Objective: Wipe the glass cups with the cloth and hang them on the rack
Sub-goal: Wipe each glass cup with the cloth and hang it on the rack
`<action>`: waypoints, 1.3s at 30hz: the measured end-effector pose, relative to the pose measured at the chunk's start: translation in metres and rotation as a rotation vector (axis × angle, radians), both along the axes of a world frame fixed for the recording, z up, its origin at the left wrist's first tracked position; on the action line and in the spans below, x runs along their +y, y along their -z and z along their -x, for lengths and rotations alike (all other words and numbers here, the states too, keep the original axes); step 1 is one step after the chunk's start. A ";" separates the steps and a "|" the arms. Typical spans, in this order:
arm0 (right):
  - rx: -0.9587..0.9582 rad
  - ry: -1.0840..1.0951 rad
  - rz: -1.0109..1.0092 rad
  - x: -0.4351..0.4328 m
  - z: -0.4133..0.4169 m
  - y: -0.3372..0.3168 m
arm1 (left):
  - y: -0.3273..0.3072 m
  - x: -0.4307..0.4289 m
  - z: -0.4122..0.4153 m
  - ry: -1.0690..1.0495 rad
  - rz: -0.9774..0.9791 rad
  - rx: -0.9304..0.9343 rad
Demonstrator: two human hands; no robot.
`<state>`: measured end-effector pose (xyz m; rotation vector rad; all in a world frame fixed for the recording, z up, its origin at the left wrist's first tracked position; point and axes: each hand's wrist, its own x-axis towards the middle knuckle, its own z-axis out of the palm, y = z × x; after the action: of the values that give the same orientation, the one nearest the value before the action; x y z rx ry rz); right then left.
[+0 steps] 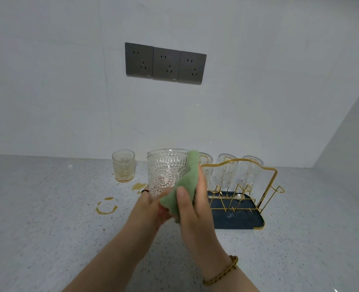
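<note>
Centre of the view, the glass cup (167, 173) is up off the counter, upright, its embossed sunburst pattern facing us. The left hand (150, 208) grips it around the base, fingers curled up the near side, with a black ring (145, 191) on one of them. The green cloth (182, 191) is draped over the cup's right rim and runs down its side. The right hand (192, 200) pinches it there, thumb pressing the fabric against the glass and the other fingers wrapped round the far side. There's a braided bracelet (220, 272) on that wrist.

Just behind and to the right stands the gold wire rack (276, 172), and three cups (225, 172) hang upside down on its pegs in a row. The nearest of them is partly hidden by the cloth. The rack sits on a dark blue tray (237, 221) with a gold edge.

Over on the left, a second cup (123, 165) stands upright on the speckled countertop (47, 207), close to the wall and well apart from the rack. It has a yellowish tint low down. Between it and the hands there's a yellow-brown puddle (138, 186), and nearer us a ring-shaped stain (107, 207) on the counter.

On the pale wall above, three dark grey sockets (165, 63) sit side by side.
</note>
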<state>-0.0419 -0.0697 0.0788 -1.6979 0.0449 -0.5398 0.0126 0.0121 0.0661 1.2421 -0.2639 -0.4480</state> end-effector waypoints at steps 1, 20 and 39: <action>-0.017 0.008 0.055 0.002 0.000 0.000 | 0.002 0.000 0.000 -0.023 -0.031 -0.026; 0.152 -0.118 -0.693 -0.008 0.003 -0.014 | -0.013 0.007 0.016 0.047 -0.199 -0.200; 0.012 -0.014 -0.229 -0.002 -0.002 0.008 | -0.013 0.003 0.004 0.129 0.137 0.006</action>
<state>-0.0403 -0.0714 0.0709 -1.4774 0.1000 -0.4948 0.0086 0.0152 0.0789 1.0930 -0.3653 -0.5362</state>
